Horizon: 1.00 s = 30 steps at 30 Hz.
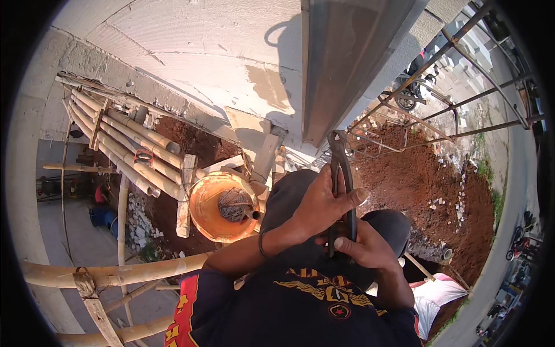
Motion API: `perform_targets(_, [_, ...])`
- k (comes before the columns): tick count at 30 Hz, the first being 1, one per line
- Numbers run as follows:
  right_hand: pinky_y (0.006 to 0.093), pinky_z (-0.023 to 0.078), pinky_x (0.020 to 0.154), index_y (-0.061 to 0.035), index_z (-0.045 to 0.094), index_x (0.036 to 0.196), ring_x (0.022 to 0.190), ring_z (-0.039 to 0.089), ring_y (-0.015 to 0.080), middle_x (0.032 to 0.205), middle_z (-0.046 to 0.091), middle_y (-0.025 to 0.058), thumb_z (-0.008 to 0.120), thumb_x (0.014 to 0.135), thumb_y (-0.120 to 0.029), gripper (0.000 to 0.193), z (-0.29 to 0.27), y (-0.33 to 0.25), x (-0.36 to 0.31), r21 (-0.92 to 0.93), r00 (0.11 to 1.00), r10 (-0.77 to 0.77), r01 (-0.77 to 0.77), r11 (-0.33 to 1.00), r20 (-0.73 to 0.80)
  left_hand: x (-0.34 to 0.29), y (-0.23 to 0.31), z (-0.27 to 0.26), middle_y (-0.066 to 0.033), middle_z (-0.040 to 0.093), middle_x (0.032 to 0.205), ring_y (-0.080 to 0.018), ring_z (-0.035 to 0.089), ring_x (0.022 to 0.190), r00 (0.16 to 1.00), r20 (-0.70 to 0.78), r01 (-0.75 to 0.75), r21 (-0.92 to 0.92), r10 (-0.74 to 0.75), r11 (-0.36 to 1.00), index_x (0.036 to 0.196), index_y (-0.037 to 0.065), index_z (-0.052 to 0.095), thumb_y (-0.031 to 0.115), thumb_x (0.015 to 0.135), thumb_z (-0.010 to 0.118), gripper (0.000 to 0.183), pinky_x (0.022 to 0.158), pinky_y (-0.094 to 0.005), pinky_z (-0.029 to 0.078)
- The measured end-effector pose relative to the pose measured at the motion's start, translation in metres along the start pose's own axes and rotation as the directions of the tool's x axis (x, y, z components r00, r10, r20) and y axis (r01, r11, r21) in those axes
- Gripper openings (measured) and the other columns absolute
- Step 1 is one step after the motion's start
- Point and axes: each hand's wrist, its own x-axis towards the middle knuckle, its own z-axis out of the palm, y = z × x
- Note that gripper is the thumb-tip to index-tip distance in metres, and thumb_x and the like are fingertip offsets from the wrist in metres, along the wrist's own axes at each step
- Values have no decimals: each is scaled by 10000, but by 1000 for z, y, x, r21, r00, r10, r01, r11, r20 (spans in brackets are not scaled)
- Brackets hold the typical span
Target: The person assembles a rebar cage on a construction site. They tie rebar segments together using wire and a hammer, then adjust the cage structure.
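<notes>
Above my lap I hold black-handled pincers [351, 199] upright, jaws pointing away from me. My left hand [318, 202] is wrapped round the upper handles, its thumb lying across to the right. Lower down, my right hand [370, 247] is closed at the handle ends, its thumb on the front. The pincers' jaws look closed, just below the bottom of a grey metal column form [352, 63]. To the left of my knee stands an orange bucket [202, 211] with a bundle of thin wire [231, 203] and the end of a pipe [252, 214] in it.
Bamboo poles [130, 141] lie together at the left, and a bamboo rail [139, 270] crosses at lower left. A block wall [202, 40] rises ahead. Metal scaffold frames [457, 95] stand at right above red soil [399, 173]. The ground lies well below me.
</notes>
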Motion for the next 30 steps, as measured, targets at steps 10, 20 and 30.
perform_targets(10, [365,562,786,26,551,1246,965,684,270,1055,688,161,722,846,-347,573,4,-21,32,-623,976,-4,141,769,217,-102,-102,-241,-230,643,967,-382,641,1014,736,-669,672,703,-103,232,1154,-79,472,261,717,781,634,875,-464,508])
perform_targets(20, [378,545,741,15,582,1200,878,686,289,984,683,161,732,834,-272,489,-5,11,27,-734,982,-169,180,655,90,-76,-211,-254,-120,507,1263,-345,558,1101,960,-278,270,944,-18,-190,1344,89,465,141,774,728,630,930,-461,456])
perform_targets(30, [395,528,763,11,599,1158,867,677,297,966,671,158,715,844,-247,423,-21,20,17,-687,982,-190,121,716,-25,-106,-185,-268,-48,622,1042,-151,580,934,962,-254,228,543,-101,808,1141,51,576,6,866,651,288,781,-319,492])
